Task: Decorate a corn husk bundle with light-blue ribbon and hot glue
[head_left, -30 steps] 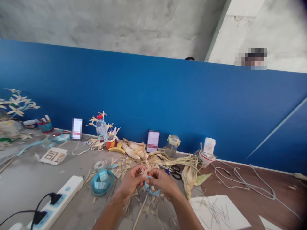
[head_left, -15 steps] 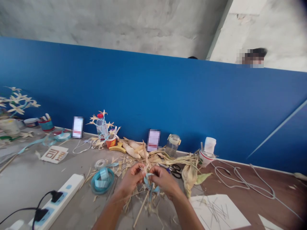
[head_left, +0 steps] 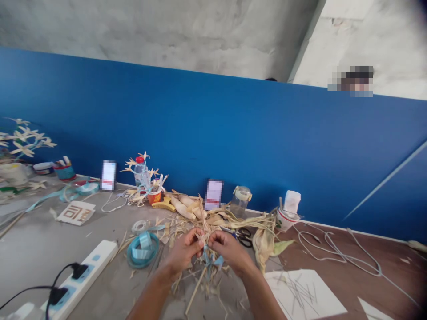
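Observation:
My left hand (head_left: pixel 187 250) is closed in a pinch on a piece of dried corn husk (head_left: pixel 202 234), with the thumb facing right. Just across from it, my right hand (head_left: pixel 230 252) has its thumb and fingers pressed together on a blue ribbon (head_left: pixel 207 255); the fingertips hide the exact grip. Loose ends of the ribbon hang between and below the hands. A thin pale stick (head_left: pixel 196 291) slants down under them. Husk scraps lie around both hands.
Blue ribbon rolls (head_left: pixel 143 251) lie left of my hands, near a white power strip (head_left: pixel 96 262). Black-handled scissors (head_left: pixel 245 238) and dried husks (head_left: pixel 263 244) are to the right. Thin wires lie on white paper (head_left: pixel 320 289). A blue partition (head_left: pixel 213 129) stands behind; a head shows above it.
My fingertips have shifted slightly. The ribbon that stood up by my right fingers now hangs lower between the hands. The things around them stay put.

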Tool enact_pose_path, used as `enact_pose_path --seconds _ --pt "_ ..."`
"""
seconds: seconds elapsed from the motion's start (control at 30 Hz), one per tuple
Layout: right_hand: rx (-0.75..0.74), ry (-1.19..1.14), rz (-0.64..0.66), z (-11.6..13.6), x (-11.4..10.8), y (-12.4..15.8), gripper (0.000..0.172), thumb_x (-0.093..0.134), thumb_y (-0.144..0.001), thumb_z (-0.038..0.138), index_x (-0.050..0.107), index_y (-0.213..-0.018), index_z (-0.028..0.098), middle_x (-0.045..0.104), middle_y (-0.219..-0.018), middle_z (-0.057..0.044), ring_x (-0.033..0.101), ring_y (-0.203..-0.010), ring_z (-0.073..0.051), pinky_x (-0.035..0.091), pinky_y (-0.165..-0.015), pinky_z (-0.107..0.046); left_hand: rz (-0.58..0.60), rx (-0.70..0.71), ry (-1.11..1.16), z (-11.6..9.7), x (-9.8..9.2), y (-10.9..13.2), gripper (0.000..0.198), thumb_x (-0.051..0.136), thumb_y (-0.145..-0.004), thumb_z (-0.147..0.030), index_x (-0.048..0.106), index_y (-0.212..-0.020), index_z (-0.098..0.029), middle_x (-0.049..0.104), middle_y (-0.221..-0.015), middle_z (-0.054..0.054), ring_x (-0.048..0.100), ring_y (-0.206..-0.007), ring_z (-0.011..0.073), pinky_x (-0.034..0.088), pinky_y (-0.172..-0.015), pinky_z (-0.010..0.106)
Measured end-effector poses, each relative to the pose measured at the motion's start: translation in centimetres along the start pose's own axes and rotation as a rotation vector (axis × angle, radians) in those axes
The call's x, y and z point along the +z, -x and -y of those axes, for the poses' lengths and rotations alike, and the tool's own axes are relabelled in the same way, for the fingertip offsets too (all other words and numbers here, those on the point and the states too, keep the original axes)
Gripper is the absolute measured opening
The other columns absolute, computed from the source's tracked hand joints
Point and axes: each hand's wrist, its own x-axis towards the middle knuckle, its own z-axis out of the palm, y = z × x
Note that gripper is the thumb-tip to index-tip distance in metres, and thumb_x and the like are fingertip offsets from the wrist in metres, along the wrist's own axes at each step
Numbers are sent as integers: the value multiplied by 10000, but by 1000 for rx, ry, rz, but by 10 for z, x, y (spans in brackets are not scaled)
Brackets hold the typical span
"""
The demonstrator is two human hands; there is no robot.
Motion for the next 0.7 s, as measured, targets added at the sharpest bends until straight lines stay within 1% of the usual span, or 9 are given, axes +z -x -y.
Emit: enact_pose_path --seconds 0.07,0.2,0.3,0.4,0.57,0.7 --pt "-24 64 -11 -1 -1 0 12 529 -658 178 535 -664 169 503 -630 37 443 -594 -112 330 -575 -216 17 -2 -37 -1 1 1 299 607 -716 -438 504 -803 -171 442 -610 -54 387 -515 70 260 -504 217" --pt "-89 237 -84 0 -1 1 98 508 -626 110 563 -685 167 573 -697 9 506 -696 -149 357 -657 -235 43 -26 -85 -3 2 0 323 581 -720 -475 479 -783 -175 433 -594 -61 378 -500 74 229 -488 220" --pt "-123 346 -118 3 0 3 116 499 -627 99 570 -682 172 583 -692 6 515 -696 -155 352 -650 -236 29 -48 -93 -4 2 0 322 564 -727 -486 467 -788 -185 434 -549 -71 369 -478 80 246 -496 222" --pt "-127 416 -127 9 -1 7 64 526 -635 122 558 -645 177 567 -649 16 498 -653 -148 330 -605 -230 20 -52 -88 -4 3 0 317 543 -741 -495 462 -785 -192 429 -511 -78 359 -456 84 243 -489 222" --pt "-115 408 -116 17 -1 14 38 542 -664 165 518 -638 178 527 -626 29 461 -618 -132 305 -569 -224 7 -7 -146 -6 6 1 296 497 -780 -486 460 -821 -195 444 -466 -78 354 -436 92 231 -470 222" --pt "-146 367 -81 19 1 15 65 527 -700 197 492 -649 180 504 -643 30 454 -639 -131 318 -591 -226 2 -4 -138 -8 8 1 293 513 -770 -481 455 -812 -197 418 -476 -87 335 -425 84 224 -446 215"
